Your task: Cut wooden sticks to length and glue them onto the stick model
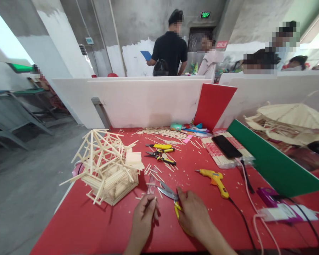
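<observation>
My right hand [192,212] is wrapped round the yellow handles of a pair of shears [168,193], whose two blades stand apart and point left. Close beside them, my left hand [145,212] is closed in a pinch; a pale wooden stick [155,199] just shows at its fingertips. Short cut sticks [157,169] and a clear ruler [151,181] lie beyond my left hand. A frame model built of wooden sticks [113,180] stands on the left of the red table [95,230]. It is apart from both hands.
Past the hands lie yellow-and-black pliers [162,156] and a yellow cutter [159,146]. A yellow glue gun [214,179] trails its cord at right. A phone [227,146] rests on bagged sticks [210,150]. White boards [149,102] edge the table; people stand behind.
</observation>
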A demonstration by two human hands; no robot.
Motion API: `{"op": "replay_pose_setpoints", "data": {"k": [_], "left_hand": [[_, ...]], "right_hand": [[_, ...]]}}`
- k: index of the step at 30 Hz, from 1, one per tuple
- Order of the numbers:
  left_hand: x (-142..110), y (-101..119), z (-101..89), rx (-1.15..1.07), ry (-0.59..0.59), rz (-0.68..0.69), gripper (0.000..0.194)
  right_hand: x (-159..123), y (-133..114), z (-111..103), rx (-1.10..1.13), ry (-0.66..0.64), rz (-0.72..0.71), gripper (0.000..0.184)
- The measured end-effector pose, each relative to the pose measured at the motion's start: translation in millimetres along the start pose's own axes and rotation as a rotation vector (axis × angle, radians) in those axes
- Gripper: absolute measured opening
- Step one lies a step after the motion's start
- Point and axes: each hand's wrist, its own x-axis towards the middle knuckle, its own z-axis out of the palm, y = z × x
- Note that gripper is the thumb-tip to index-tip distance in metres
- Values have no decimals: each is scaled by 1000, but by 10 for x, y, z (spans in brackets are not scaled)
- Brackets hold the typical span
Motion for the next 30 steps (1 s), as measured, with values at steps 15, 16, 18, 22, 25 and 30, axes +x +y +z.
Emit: {"op": "replay_pose_setpoints", "data": {"k": [15, 16, 18, 22, 25, 30], "left_hand": [[7, -116, -48, -5, 15, 34, 38], [9, -115, -44, -9, 16, 32, 38], [10, -101, -40, -11, 27, 31, 38], [7, -44, -34, 2, 62, 28, 39], [8, -14, -21, 13, 73, 17, 41], [44, -8, 14, 20, 35, 23, 39]], "right_hand": [[57, 74, -114, -37, -38, 23, 53], [55, 82, -101, -27, -29, 18, 53], [48, 102, -74, 0, -6, 9, 55], [27, 145, -69, 76, 14, 33, 61], [23, 162, -106, 118, -17, 3, 58], [12, 184, -114, 197, -16, -5, 57]]}}
